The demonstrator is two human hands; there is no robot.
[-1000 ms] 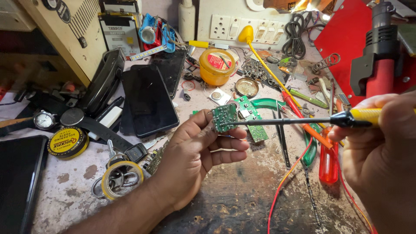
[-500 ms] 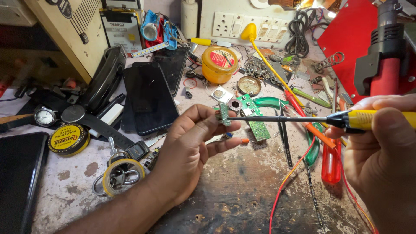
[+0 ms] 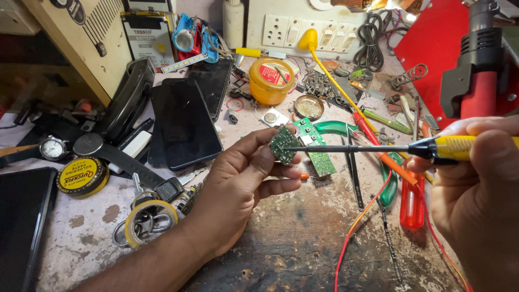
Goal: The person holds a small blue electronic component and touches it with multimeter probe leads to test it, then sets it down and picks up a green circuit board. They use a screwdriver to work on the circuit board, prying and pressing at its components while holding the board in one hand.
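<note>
Circuit board [image 3: 283, 144], half hidden, pinched in left hand [image 3: 238, 186] fingers; right hand [image 3: 478, 194], cropped, grips soldering iron [image 3: 378, 148].

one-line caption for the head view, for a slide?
Left hand holds a small green circuit board while right hand points a yellow-handled soldering iron at it.

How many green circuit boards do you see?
2. A small round board is held in the left hand; a longer board lies on the bench behind it. Clutter may hide others.
</note>
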